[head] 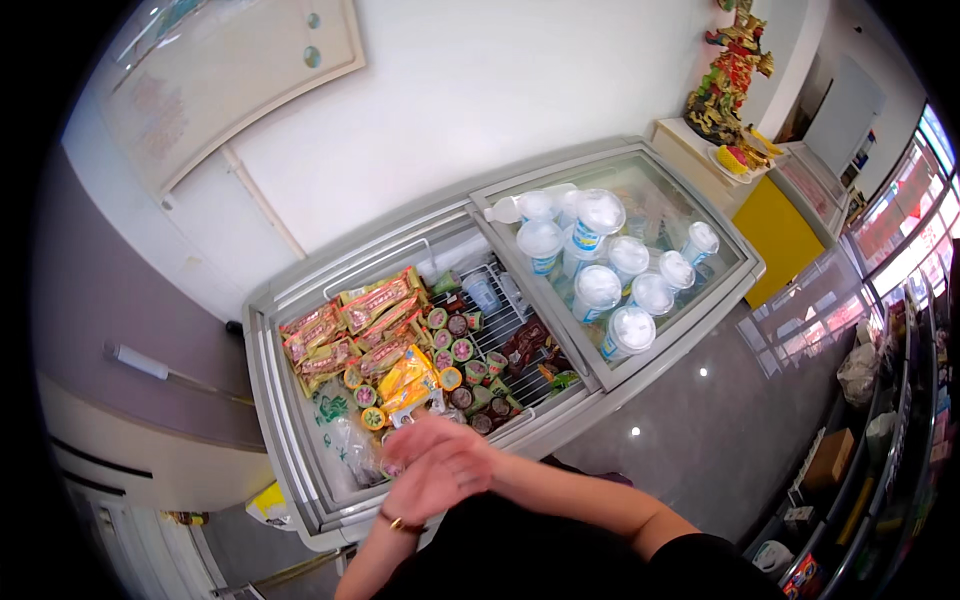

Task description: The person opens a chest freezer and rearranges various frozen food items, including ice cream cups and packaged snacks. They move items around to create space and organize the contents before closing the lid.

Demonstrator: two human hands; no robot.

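Observation:
My hands overlap above the near edge of an open-topped chest freezer (577,409). My left hand (433,491), a bracelet at its wrist, has its fingers towards the right, against or just below my right hand (431,441). No object shows in the left hand. The right hand reaches across to the left, blurred, its fingertips partly hidden. Just beyond it lie yellow ice-cream packets (409,379) and a white packet (409,409). Several small ice-cream cups (461,349) stand around them. Red and gold wrapped bars (382,300) are piled at the back left.
Several lidded white-and-blue cups (598,285) stand on the freezer's sliding glass lid (667,187). A wire rack (491,326) lies inside the freezer. A clear plastic bag (349,442) fills its left corner. Store shelves (825,480) run along the right. A gilded statue (727,82) stands on a cabinet behind.

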